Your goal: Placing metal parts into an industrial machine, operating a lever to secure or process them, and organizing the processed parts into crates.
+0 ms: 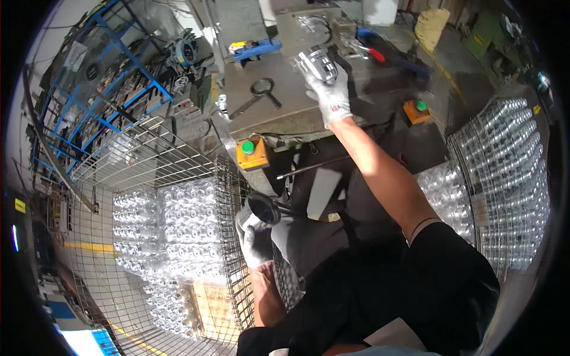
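Note:
My right hand (pixel 332 95), in a white glove, is stretched out over the metal worktable (pixel 285 115). Its fingers wrap round a shiny silver cylindrical metal part (pixel 320 64) with a flanged end. Low beside my left leg, my gloved left hand (pixel 254 242) grips a similar-looking metal part with a dark round opening (pixel 264 207); its far side is hidden. On the table, left of my right hand, lies a dark ring-shaped tool with a handle (pixel 263 87).
To my left stands a wire cage (pixel 228 255) with stacked silver parts (pixel 190 219) and a wooden board (pixel 215 308). More silver parts (pixel 504 178) fill another cage at right. Orange boxes with green buttons (pixel 252 155) flank the table's front. A red-handled tool (pixel 375 54) lies at the back.

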`<action>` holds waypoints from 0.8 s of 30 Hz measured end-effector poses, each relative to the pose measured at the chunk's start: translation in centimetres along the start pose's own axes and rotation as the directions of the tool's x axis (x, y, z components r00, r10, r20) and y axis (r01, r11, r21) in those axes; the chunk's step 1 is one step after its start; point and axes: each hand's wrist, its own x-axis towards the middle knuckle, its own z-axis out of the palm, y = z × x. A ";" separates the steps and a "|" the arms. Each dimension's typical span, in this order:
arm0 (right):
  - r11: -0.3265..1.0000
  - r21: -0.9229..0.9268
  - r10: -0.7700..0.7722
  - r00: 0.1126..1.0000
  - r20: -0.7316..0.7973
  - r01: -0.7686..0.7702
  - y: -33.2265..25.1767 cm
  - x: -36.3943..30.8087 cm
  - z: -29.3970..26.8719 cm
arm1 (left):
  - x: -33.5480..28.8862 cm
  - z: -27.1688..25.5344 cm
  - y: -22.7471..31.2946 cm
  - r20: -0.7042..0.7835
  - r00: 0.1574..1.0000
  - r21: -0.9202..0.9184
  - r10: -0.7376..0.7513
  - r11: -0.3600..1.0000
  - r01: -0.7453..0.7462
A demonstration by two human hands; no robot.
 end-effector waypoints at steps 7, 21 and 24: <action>0.958 -0.240 -0.133 0.984 0.121 0.159 -5.9 -5.5 -14.6 | 3.3 7.1 -2.1 0.048 0.969 -0.065 -0.244 0.967 0.247; 0.048 -0.446 -0.132 0.437 -0.890 -0.894 -7.6 -47.0 -74.2 | 4.1 13.2 -13.9 0.155 0.758 0.031 -0.634 0.770 0.638; 0.272 -0.467 0.081 0.503 -0.860 -0.842 -0.9 -49.9 -72.9 | 3.9 16.8 -14.4 0.119 0.800 0.050 -0.588 0.808 0.586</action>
